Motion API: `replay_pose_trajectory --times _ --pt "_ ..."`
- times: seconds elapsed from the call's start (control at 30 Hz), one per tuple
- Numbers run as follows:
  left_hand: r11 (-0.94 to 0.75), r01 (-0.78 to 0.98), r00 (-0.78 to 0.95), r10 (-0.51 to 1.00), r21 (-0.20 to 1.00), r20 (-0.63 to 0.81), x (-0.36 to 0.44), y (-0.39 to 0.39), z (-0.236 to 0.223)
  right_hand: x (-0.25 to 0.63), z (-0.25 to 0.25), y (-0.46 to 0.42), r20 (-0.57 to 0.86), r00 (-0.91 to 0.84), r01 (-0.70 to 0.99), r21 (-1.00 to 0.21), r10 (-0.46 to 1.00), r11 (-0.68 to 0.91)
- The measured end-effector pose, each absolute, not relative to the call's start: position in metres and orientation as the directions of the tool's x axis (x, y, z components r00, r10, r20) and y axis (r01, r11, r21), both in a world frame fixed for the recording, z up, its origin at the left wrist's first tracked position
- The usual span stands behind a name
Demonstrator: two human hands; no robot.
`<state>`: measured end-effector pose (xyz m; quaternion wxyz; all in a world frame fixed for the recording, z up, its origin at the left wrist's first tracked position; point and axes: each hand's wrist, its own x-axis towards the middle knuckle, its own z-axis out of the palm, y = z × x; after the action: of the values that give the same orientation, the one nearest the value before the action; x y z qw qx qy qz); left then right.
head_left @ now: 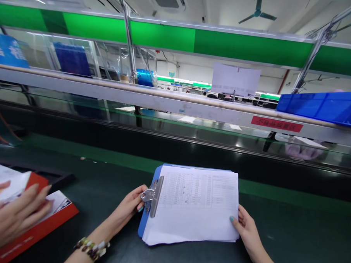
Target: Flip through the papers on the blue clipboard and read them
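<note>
A blue clipboard [144, 223] with a thick stack of printed sheets [194, 208] lies on the dark green bench in front of me. My left hand [130, 207] grips the clipboard at its metal clip [153, 194], fingers curled round the edge. My right hand [247, 227] holds the opposite edge of the paper stack, thumb on top. A beaded bracelet [91, 247] sits on my left wrist.
At the left, another person's hand [13, 215] rests on a red and white box [48, 219]. A dark conveyor belt [175, 147] runs across behind the bench. A blue bin [324, 107] sits on the rail at the right, beside a red label [276, 124].
</note>
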<state>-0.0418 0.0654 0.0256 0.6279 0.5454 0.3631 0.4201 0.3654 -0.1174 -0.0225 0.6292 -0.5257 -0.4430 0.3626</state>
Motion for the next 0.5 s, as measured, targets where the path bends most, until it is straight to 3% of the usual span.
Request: replay_pose_trajectory --times 0.5 --pt "0.067 -0.123 0.395 0.918 0.990 -0.013 -0.0398 0.0603 0.0353 0.3644 -0.0186 -0.1165 0.173 0.342 0.011 -0.984 0.924 0.180"
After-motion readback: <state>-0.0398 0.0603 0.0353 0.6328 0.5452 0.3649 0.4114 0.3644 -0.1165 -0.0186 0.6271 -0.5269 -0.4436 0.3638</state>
